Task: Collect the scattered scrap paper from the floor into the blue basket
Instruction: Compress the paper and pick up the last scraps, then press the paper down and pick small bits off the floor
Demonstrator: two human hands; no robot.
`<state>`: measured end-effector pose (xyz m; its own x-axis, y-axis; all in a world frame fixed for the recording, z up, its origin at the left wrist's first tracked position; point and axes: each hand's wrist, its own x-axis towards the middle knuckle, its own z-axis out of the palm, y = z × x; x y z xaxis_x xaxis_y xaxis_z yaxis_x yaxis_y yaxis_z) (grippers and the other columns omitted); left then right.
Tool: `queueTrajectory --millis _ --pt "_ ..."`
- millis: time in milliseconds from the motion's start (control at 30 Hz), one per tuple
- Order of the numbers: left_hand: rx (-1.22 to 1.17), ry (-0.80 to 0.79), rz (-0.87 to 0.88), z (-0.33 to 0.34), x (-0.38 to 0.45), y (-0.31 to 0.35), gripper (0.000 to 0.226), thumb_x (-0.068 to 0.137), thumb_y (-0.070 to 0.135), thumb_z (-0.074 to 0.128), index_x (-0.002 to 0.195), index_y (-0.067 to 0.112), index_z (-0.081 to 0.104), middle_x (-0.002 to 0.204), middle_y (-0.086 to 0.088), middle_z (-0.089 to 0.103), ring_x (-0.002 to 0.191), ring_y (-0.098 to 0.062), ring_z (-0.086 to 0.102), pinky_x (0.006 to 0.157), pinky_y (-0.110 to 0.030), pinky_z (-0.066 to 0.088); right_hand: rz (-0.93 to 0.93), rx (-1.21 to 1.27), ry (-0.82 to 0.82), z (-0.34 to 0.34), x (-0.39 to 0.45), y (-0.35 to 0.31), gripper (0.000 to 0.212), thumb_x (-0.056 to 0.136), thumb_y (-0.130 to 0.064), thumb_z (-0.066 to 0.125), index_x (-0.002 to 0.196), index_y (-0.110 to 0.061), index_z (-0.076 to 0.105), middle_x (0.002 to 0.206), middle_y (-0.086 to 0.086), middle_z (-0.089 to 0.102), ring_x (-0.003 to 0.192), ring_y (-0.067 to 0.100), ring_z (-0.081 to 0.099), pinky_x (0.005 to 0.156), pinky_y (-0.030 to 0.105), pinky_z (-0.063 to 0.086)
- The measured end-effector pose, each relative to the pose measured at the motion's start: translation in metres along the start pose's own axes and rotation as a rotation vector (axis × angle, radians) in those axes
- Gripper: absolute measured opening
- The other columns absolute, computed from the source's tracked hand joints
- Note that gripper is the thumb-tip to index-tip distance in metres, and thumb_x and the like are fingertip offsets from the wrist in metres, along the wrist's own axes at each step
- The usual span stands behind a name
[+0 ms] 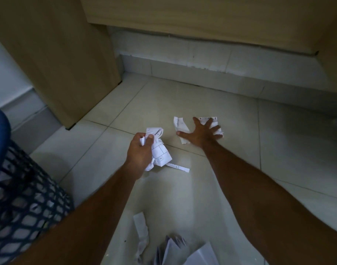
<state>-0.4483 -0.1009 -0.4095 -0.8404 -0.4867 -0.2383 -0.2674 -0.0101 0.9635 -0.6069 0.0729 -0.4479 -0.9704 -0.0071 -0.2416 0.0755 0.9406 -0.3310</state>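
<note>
While the left hand (pixel 139 152) grips crumpled paper (pixel 159 150) — right hand (pixel 199 134) spread, over a scrap (pixel 214 127)

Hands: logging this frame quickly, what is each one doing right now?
Left hand: closed on a crumpled paper wad.
Right hand: open, fingers spread, pressing on a paper scrap on the floor.

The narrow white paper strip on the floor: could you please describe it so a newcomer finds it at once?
Start at the pale tiled floor under the wooden desk. Find the left hand gripping crumpled white paper. The narrow white paper strip lies flat just beside that bundle, the only long, thin, uncrumpled piece there.
</note>
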Motion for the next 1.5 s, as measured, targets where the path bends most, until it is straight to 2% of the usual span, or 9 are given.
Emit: queueTrajectory --millis 133,267,700,900,1067,1167,1267,1400,1500 --pt "0.065 0.003 0.018 -0.023 0.001 -0.014 0.028 0.103 0.040 0.053 0.110 0.013 0.056 0.098 -0.019 0.072 0.048 -0.019 0.054 0.035 -0.018 0.034 -0.189 -0.063 0.195 0.030 -0.002 0.002 0.051 0.089 -0.057 0.059 0.132 -0.030 0.058 0.150 0.009 0.038 0.137 0.042 0.033 0.112 0.057 0.025" --pt "0.100 0.022 0.040 -0.033 -0.004 -0.015 0.028 0.102 0.037 0.054 0.110 0.010 0.056 0.097 -0.018 0.072 0.053 -0.017 0.056 0.035 -0.018 0.035 -0.346 0.036 0.324 0.034 -0.020 -0.002 0.018 0.085 -0.012 0.063 0.101 -0.011 0.071 0.113 0.016 0.061 0.102 0.040 0.059 0.086 0.042 0.049" --pt "0.107 -0.021 0.085 -0.056 -0.079 0.019 0.026 0.103 0.034 0.054 0.105 0.009 0.056 0.067 -0.004 0.065 0.038 -0.013 0.046 0.037 -0.018 0.033 -0.278 0.823 0.022 -0.038 -0.141 0.035 0.025 0.077 0.008 0.069 0.096 -0.006 0.061 0.077 0.006 0.068 0.055 0.007 0.067 0.049 0.022 0.052" --pt "0.388 -0.008 0.161 -0.085 -0.116 0.019 0.025 0.103 0.040 0.053 0.108 0.016 0.058 0.093 -0.002 0.064 0.079 -0.019 0.064 0.067 -0.030 0.053 -0.417 0.687 -0.223 -0.062 -0.213 0.046 0.027 0.074 0.004 0.075 0.096 -0.010 0.069 0.083 0.007 0.073 0.069 0.017 0.068 0.061 0.027 0.054" --pt "0.697 -0.057 0.445 -0.099 -0.141 -0.023 0.017 0.103 0.037 0.052 0.099 0.021 0.056 0.084 0.001 0.060 0.073 -0.018 0.061 0.069 -0.033 0.050 -0.565 0.495 -0.336 -0.038 -0.257 0.055 0.021 0.081 0.009 0.064 0.094 -0.005 0.072 0.074 0.002 0.072 0.063 0.013 0.070 0.062 0.030 0.058" --pt "0.873 -0.113 0.480 -0.100 -0.153 -0.053 0.015 0.102 0.038 0.049 0.102 0.024 0.055 0.099 0.000 0.056 0.083 -0.026 0.061 0.076 -0.040 0.052 -0.585 0.387 -0.407 -0.014 -0.275 0.061 0.035 0.083 -0.005 0.070 0.117 -0.014 0.068 0.115 0.000 0.068 0.101 0.011 0.064 0.085 0.020 0.048" --pt "1.028 -0.217 0.478 -0.100 -0.165 -0.078 0.020 0.097 0.043 0.044 0.106 0.027 0.053 0.113 -0.001 0.053 0.085 -0.033 0.063 0.072 -0.043 0.053 -0.617 0.175 -0.546 0.000 -0.296 0.075 0.069 0.086 -0.053 0.069 0.146 -0.036 0.040 0.153 -0.007 0.039 0.139 0.015 0.038 0.111 0.031 0.034" --pt "1.090 -0.280 0.560 -0.097 -0.176 -0.100 0.022 0.097 0.040 0.050 0.114 0.025 0.051 0.130 -0.001 0.050 0.087 -0.036 0.061 0.067 -0.040 0.053 -0.796 -0.181 -0.400 0.037 -0.325 0.097 0.115 0.058 -0.097 0.049 0.154 -0.049 0.006 0.167 -0.006 -0.004 0.152 0.023 -0.003 0.119 0.054 0.003" --pt "1.045 -0.272 0.572 -0.094 -0.184 -0.104 0.022 0.097 0.045 0.053 0.111 0.029 0.050 0.125 0.003 0.055 0.092 -0.031 0.059 0.072 -0.039 0.051 -0.915 -0.282 -0.099 0.066 -0.333 0.108 0.080 0.081 -0.079 0.046 0.150 -0.041 0.035 0.163 0.005 0.023 0.146 0.040 0.025 0.112 0.063 0.025"
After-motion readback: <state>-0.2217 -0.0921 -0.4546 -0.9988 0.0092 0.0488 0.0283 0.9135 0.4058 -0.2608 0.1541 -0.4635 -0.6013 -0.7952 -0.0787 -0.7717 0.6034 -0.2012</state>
